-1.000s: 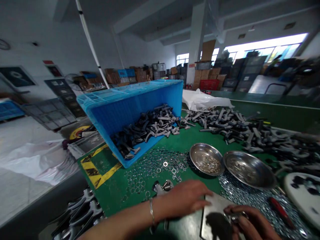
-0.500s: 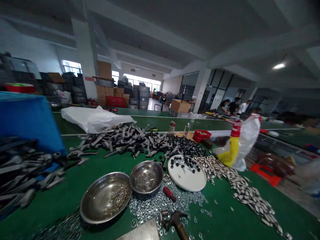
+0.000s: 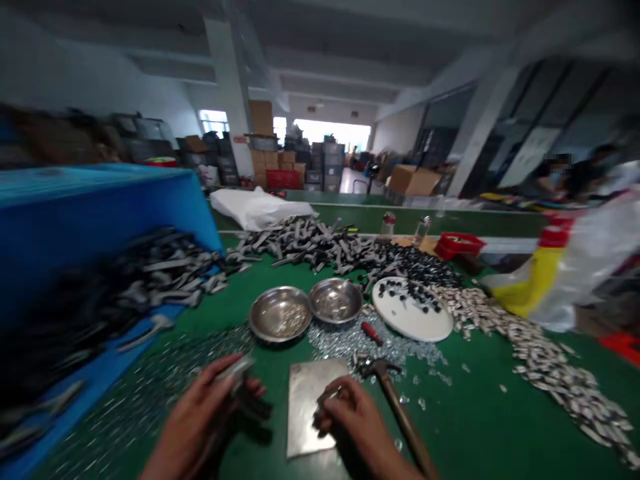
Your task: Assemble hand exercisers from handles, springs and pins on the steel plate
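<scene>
Left hand [image 3: 197, 407] and right hand [image 3: 361, 420] each grip a metal part at the green desk [image 3: 475, 433]

The left hand's grip is closed around a grey-and-dark part [image 3: 239, 371], held left of a flat metal plate [image 3: 301, 407]; motion blur hides its exact shape. The right hand's grip pinches a small metal piece [image 3: 319, 415] between thumb and fingers, over the right side of that plate. Whether the piece touches the plate, I cannot tell.

A claw hammer [image 3: 400, 407] lies just right of the right hand, its head pointing away from the person. Beyond the plate, a red-handled tool [image 3: 371, 333] rests on a spread of shiny washers [image 3: 333, 341]. Two steel bowls stand side by side there: the left bowl [image 3: 260, 307] and the right bowl [image 3: 320, 293] both contain small metal bits. To their right, a round white dish [image 3: 407, 325] carries black-headed pins [image 3: 397, 289].

Silvery cylindrical pieces [image 3: 550, 373] trail down the desk's right side. Grey and black levers [image 3: 305, 241] are heaped behind the bowls, and more fill the tipped blue crate [image 3: 90, 187] at left.
</scene>
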Demonstrator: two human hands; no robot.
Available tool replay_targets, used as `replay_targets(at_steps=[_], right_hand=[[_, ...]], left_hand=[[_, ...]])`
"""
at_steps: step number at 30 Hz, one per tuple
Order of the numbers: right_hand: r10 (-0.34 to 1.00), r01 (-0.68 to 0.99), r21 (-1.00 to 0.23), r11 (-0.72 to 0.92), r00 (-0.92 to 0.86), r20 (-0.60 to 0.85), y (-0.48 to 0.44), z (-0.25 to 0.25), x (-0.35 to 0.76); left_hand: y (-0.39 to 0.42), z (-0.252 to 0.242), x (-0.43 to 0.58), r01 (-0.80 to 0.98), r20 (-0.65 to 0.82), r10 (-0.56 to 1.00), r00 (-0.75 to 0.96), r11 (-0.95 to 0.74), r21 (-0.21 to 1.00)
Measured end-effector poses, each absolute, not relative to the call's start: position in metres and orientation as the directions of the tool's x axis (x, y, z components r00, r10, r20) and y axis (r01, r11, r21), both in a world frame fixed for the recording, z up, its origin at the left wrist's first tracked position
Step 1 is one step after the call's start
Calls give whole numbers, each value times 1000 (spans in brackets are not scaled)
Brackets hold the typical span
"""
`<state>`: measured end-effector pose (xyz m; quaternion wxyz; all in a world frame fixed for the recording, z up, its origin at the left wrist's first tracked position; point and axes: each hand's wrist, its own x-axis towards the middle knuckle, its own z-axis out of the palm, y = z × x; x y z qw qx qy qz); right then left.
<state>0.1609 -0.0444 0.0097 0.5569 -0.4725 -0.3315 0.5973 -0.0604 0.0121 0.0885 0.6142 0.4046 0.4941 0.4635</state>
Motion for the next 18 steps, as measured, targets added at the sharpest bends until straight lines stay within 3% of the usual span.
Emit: replay_targets(at_steps=[4,11,15,18], right_hand=[[974,-308,-936,-172,90,-208,-59,29,169],[971,-252,-956,-147,147,-188,-76,38,164],[976,-61,-993,-102,186,-112,-80,32,159],[991,44,-999,-24,130,-18,-78,28,165]], left_hand=[[-21,49,-38,-75,-204,884,420,258,963],[-43,31,2,19,-143,903,405,148,989],[-51,23,11,-123,-152,910,387,214,969],[-59,20,11,-99,-241,826,509,334,937]])
